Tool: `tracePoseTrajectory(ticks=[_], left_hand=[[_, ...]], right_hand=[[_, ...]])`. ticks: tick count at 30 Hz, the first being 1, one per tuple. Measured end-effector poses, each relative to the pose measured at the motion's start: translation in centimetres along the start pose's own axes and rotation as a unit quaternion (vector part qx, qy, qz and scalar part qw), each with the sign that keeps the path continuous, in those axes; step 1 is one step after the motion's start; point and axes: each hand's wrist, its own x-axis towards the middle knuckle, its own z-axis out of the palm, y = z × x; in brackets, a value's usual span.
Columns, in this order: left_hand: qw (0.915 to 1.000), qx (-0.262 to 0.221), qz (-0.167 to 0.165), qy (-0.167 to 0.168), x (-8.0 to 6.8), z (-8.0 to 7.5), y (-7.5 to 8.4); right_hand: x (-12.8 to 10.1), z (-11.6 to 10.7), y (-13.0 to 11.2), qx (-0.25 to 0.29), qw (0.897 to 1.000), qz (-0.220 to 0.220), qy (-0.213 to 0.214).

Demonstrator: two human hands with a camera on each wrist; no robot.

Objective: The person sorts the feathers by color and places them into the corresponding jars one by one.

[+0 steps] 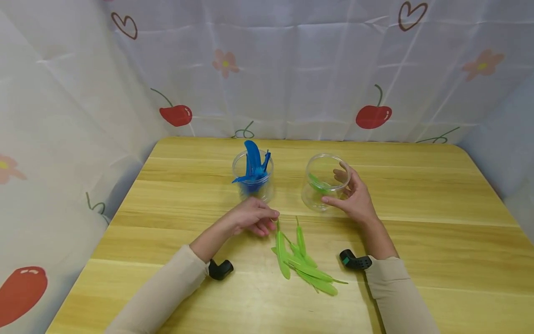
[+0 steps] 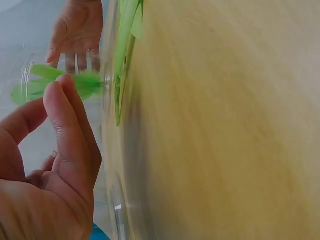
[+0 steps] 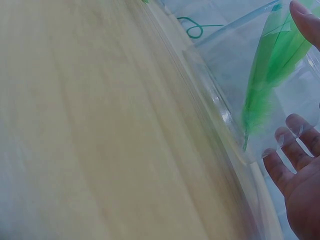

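Note:
My right hand (image 1: pixel 354 197) holds a clear plastic jar (image 1: pixel 306 195) by its side, thumb in front and fingers round the back. Inside that jar stand green feathers (image 3: pixel 275 65), quill ends down in the right wrist view. A loose pile of light green feathers (image 1: pixel 310 269) lies on the table between the two forearms. My left hand (image 1: pixel 254 216) hovers at the upper quill end of the leftmost feather (image 1: pixel 281 255), its thumb and forefinger close together with nothing visible between them. Just beyond this hand is a second clear jar (image 1: pixel 269 190) with blue feathers (image 1: pixel 253 169) sticking out.
The wooden table (image 1: pixel 187 185) meets a hanging white cloth (image 1: pixel 283 93) printed with cherries, flowers and hearts at its back edge. Black devices (image 1: pixel 221 269) are worn at both wrists, below the beige sleeves (image 1: pixel 167 287).

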Motion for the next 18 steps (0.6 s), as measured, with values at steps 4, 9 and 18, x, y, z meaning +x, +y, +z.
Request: tracePoseTrajectory(ticks=[4,9,18], left_hand=[[1.0000,0.003,-0.003,0.002,0.26,0.04,-0.22],[0.9997,0.019,-0.009,0.010,0.51,0.05,-0.55],[0.9971,0.076,-0.008,0.010,1.05,0.33,-0.86]], right_hand=[[0.03,-0.04,0.05,0.002,1.000,-0.002,-0.001],[-0.01,-0.02,-0.13,-0.005,1.000,0.000,-0.001],[-0.05,-0.04,-0.14,-0.002,1.000,-0.001,0.000]])
